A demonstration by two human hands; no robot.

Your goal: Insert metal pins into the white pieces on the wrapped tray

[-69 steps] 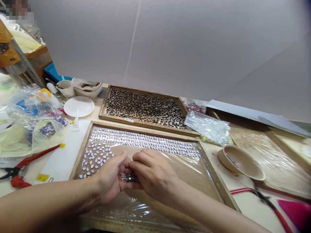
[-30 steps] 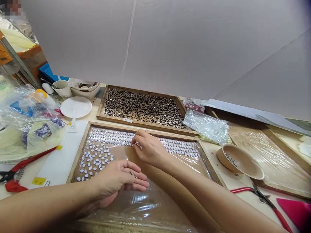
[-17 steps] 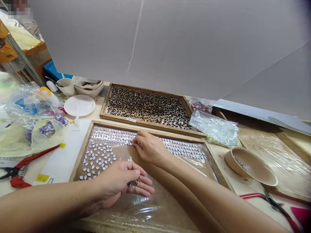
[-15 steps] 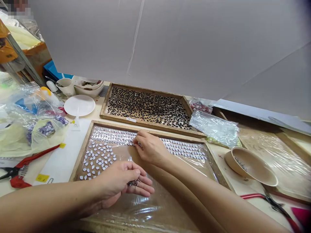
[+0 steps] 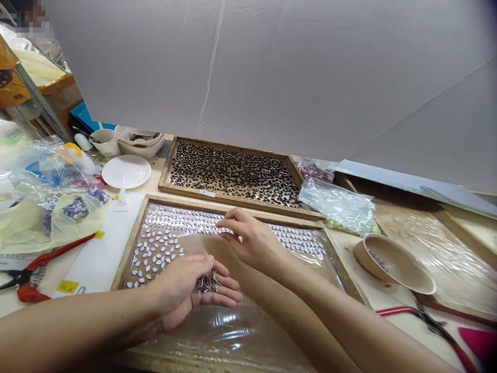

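Note:
My left hand [image 5: 202, 287] is palm up, fingers half stretched, cupping a small heap of thin metal pins [image 5: 207, 281] over the front tray. My right hand [image 5: 250, 235] hovers by the tray's far rows, thumb and index finger a little apart, with nothing visible between them. Beneath both hands lies a wooden-framed tray [image 5: 132, 235] lined with clear film. Pale leaf-shaped pieces [image 5: 157, 251] lie scattered on its left side. Along the far side, similar pieces stand in neat rows [image 5: 182, 217], many with a small dark dot. My right hand covers part of these rows.
Behind is a second tray [image 5: 165, 176] full of small dark pieces. To the right are a plastic bag [image 5: 337, 204], a tan bowl [image 5: 404, 269] and red-handled pliers [image 5: 427, 318]. Red-handled cutters [image 5: 33, 280], a white plate [image 5: 126, 171] and bags [image 5: 73, 217] occupy the left.
My right hand has lifted slightly off the rows and its thumb and index finger have parted. My left palm has turned up more, showing more of the pins.

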